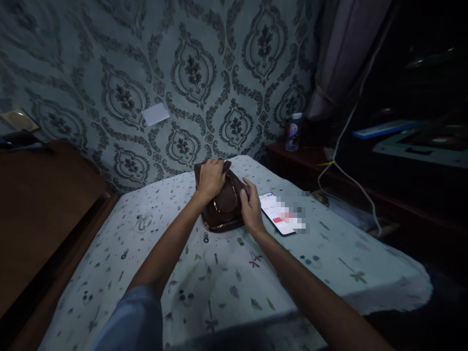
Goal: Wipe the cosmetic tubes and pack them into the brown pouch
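A dark brown handbag with gold chain trim and a gold zip along its lower edge sits on the mattress. Over its top edge curl the fingers of my left hand; the fingertips are hidden behind the bag. At the bag's right side, my right hand grips the edge, thumb in front and the other fingers partly hidden. Just right of that hand lies a phone with its screen lit, partly blurred out.
The mattress wears a white patterned sheet and meets the papered wall. Brown wooden furniture borders the left. At the right, a bottle stands on a reddish shelf, with a white cable hanging nearby.
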